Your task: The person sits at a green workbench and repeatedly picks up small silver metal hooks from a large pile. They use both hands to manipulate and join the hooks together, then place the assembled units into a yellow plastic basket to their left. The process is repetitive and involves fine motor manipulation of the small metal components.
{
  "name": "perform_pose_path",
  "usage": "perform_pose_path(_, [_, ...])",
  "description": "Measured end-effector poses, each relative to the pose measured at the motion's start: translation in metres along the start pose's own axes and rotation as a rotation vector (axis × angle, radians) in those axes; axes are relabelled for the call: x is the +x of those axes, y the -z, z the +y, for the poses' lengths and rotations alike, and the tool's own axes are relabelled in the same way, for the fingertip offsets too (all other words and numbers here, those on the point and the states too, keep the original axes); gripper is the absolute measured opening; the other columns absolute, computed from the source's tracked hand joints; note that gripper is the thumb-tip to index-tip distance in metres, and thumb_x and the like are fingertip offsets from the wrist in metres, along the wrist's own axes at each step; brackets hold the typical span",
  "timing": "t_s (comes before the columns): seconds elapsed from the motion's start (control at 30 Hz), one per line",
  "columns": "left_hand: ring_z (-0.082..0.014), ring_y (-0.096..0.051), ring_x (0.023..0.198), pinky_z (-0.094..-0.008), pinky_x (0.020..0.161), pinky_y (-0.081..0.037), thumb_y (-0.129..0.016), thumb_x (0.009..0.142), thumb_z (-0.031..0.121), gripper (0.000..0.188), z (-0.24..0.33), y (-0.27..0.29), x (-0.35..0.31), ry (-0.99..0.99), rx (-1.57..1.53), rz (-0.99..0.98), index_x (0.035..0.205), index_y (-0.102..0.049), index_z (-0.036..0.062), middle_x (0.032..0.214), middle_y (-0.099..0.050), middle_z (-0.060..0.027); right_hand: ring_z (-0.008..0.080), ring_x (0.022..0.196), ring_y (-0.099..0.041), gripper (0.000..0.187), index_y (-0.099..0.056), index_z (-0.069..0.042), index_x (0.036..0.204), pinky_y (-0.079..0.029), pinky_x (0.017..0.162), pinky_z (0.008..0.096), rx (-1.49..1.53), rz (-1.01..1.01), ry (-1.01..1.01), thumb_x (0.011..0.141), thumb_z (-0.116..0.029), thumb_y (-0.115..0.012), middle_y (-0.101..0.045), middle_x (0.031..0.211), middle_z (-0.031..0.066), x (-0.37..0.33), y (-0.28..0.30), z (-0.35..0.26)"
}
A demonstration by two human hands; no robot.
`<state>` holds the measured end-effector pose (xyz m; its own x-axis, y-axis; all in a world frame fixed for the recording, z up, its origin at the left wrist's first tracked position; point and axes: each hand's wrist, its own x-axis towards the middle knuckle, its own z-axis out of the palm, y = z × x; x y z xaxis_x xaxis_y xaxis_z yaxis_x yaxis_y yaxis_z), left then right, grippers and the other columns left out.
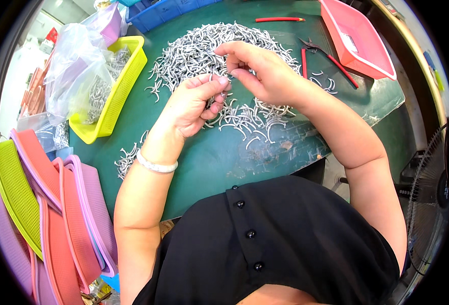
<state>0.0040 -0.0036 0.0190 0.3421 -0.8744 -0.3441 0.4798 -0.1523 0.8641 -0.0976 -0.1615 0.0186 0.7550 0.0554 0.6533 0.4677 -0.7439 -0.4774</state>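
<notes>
A large heap of small curved grey metal pieces (194,48) covers the far middle of the green table. In front of it, my left hand (196,101) is closed, thumb pressed to the forefinger. Bits of curved metal piece show at its fingers; how many it holds is hidden. My right hand (265,71) hovers over the heap's near side, just right of the left hand. Its thumb and forefinger are apart with nothing visible between them, and the other fingers are partly hidden. Below both hands lies a looser scatter of the same pieces (242,119).
Red-handled pliers (331,61) and a red stick-like tool (279,19) lie beyond my right hand. A pink basket (372,63) stands far right, a yellow-green basket (110,114) with bagged pieces on the left. Stacked baskets (90,203) crowd the near left; a fan (427,188) is at right.
</notes>
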Motion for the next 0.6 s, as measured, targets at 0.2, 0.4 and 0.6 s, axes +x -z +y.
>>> perform_pose_path(0.2, [-0.0053, -0.044, 0.050, -0.0134, 0.037, -0.028, -0.054, 0.087, 0.017, 0.014, -0.003, 0.010, -0.001, -0.028, -0.090, -0.025, 0.085, -0.056, 0.0039, 0.066, -0.049, 0.0001, 0.0221, 0.067, -0.056, 0.046, -0.042, -0.002, 0.115, -0.044, 0.061, 0.0318, 0.064, -0.372, -0.191, 0.072, -0.001, -0.058, -0.055, 0.072, 0.0071, -0.004, -0.001, 0.006])
perform_pose_path(0.4, [-0.0046, -0.044, 0.051, -0.0129, 0.037, -0.030, -0.054, 0.087, 0.017, 0.014, -0.004, 0.013, -0.001, -0.054, -0.076, -0.020, 0.088, -0.057, 0.0033, 0.067, -0.050, 0.0001, 0.0245, 0.070, -0.053, 0.042, -0.043, -0.003, 0.104, -0.043, 0.063, 0.0339, 0.027, -0.484, -0.118, 0.067, -0.005, -0.063, -0.053, 0.076, 0.0071, -0.009, -0.009, 0.010])
perform_pose_path(0.6, [-0.0045, -0.045, 0.052, -0.0126, 0.038, -0.030, -0.054, 0.086, 0.013, 0.011, -0.003, 0.013, -0.001, -0.056, -0.089, -0.031, 0.089, -0.057, 0.0028, 0.069, -0.052, -0.0003, 0.0268, 0.066, -0.049, 0.026, -0.039, -0.003, 0.087, -0.039, 0.059, 0.0366, 0.048, -0.484, -0.173, 0.067, 0.000, -0.057, -0.047, 0.069, 0.0072, -0.008, -0.013, 0.008])
